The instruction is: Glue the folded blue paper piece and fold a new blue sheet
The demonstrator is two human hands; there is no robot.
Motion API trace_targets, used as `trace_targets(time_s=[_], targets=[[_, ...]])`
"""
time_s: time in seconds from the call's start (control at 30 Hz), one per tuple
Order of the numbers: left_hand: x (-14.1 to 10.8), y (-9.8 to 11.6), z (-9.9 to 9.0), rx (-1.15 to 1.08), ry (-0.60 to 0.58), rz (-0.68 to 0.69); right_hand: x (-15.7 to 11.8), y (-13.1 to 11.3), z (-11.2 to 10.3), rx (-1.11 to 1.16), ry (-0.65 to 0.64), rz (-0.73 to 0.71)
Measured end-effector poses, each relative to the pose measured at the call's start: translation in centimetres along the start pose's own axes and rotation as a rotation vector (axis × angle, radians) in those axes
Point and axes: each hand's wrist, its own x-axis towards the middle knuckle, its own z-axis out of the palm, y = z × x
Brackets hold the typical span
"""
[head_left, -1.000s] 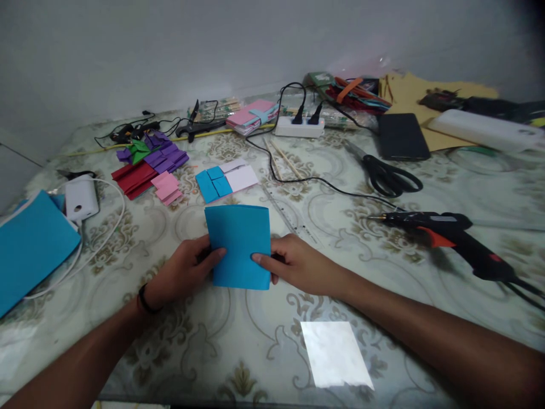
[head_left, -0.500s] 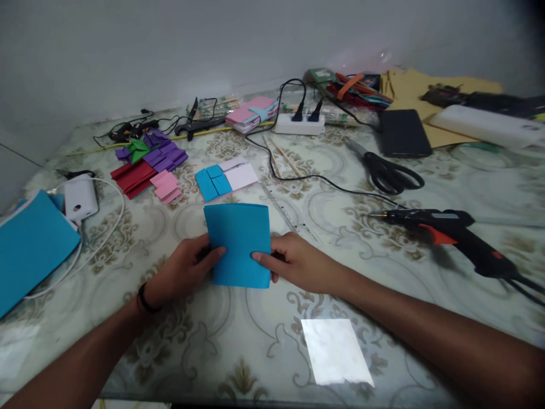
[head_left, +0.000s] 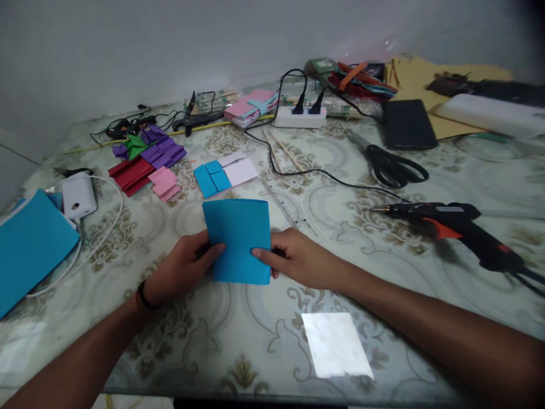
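A folded sheet of blue paper [head_left: 238, 227] is held up just above the table, tilted towards me. My left hand [head_left: 193, 258] grips its left edge, thumb on the front and fingers hidden behind. On the opposite edge, my right hand [head_left: 293, 258] pinches it the same way. Beyond the paper lies a white card with blue folded pieces [head_left: 213, 178] on its left half. Left of that card are folded pink paper [head_left: 164, 183], red paper [head_left: 131, 175] and purple paper [head_left: 164, 152]. A clear ruler [head_left: 285, 207] lies behind my right hand.
At right lie a black glue gun [head_left: 447, 221], scissors [head_left: 392, 167] and a black flat box [head_left: 409, 124]. A power strip [head_left: 300, 117] stands at the back, its cable crossing the table. Blue sheets [head_left: 36, 244] and a white power bank [head_left: 79, 196] are at left.
The view has shifted slightly, so the table's things sit a little differently in the picture. Both hands keep the same hold on the blue paper.
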Motion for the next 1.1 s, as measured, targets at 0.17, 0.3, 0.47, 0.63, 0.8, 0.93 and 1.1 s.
trace_targets(time_s=[0.17, 0.3, 0.47, 0.63, 0.8, 0.93, 1.1], targets=[[0.01, 0.09, -0.02, -0.002, -0.006, -0.005, -0.07, -0.04, 0.0, 0.007, 0.002, 0.004], [0.04, 0.09, -0.02, -0.01, 0.001, 0.013, -0.08, -0.08, 0.06, 0.017, 0.002, 0.012], [0.01, -0.01, -0.02, -0.025, 0.002, 0.013, -0.04, -0.15, 0.1, 0.023, 0.01, 0.019], [0.04, -0.03, -0.05, -0.049, -0.022, 0.014, -0.06, -0.26, 0.03, 0.011, 0.007, 0.005], [0.01, 0.04, -0.07, -0.047, -0.026, -0.001, -0.07, -0.24, -0.01, 0.015, 0.002, 0.003], [-0.02, 0.07, -0.02, -0.069, -0.026, 0.004, -0.01, -0.2, 0.02, 0.007, 0.0, 0.009], [0.06, -0.03, 0.06, -0.05, -0.008, 0.023, 0.02, -0.17, 0.04, 0.01, 0.005, 0.016]])
